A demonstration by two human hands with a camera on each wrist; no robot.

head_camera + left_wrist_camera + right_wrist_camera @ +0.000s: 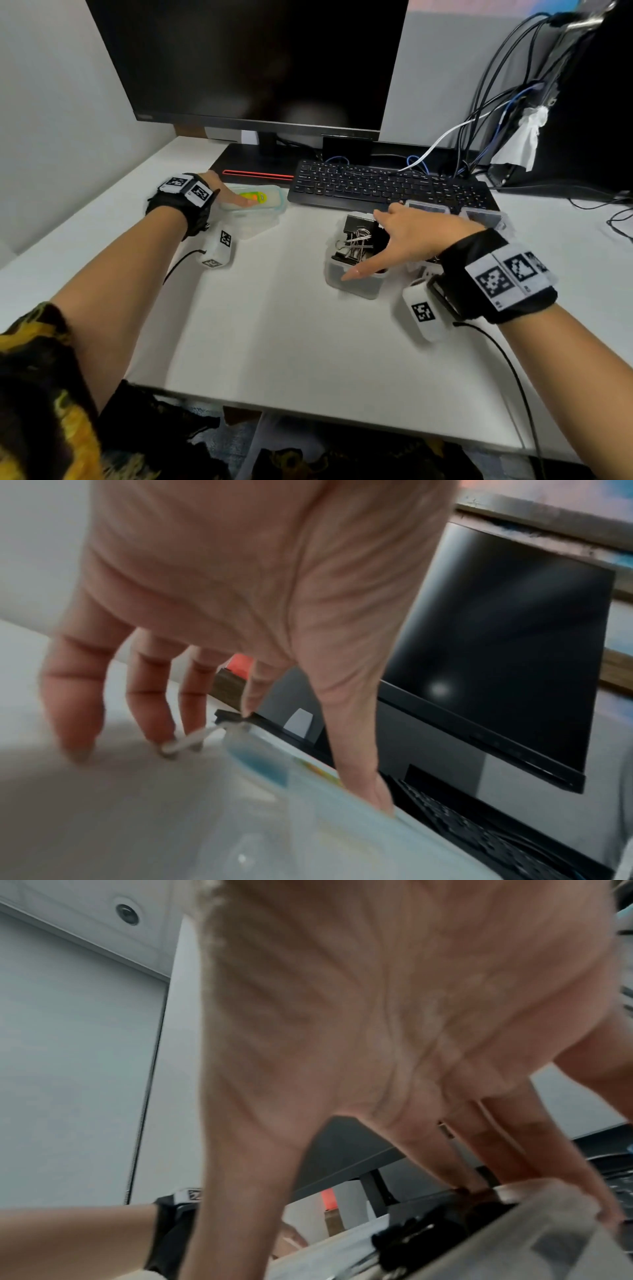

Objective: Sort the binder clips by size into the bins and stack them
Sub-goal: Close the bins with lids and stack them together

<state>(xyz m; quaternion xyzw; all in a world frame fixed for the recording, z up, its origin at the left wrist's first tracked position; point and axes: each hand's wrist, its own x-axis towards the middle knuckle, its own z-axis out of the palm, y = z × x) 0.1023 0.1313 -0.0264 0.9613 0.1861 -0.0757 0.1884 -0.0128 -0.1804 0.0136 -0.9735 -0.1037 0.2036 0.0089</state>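
So on the white desk [274, 342] there's a small clear plastic bin [356, 284] crammed with black binder clips with silver wire handles [358, 240], sitting just in front of the black keyboard [387, 186]. The right hand [407, 240] is spread wide over that bin, thumb [363, 270] reaching down its near wall and the fingers going over the far rim; honestly can't tell if it's actually clamping the bin or just resting there. Over on the left, a shallow clear plastic container with a blue-edged lid and a green-yellow sticker [255, 205] sits near the keyboard's left end. The left hand [226, 192] lies on its left end, thumb on the lid and fingers [73, 696] spread down beside it, nothing pinched. Two more small clear bins [479, 216] sit behind the right hand. A dark monitor [246, 61] is at the back.
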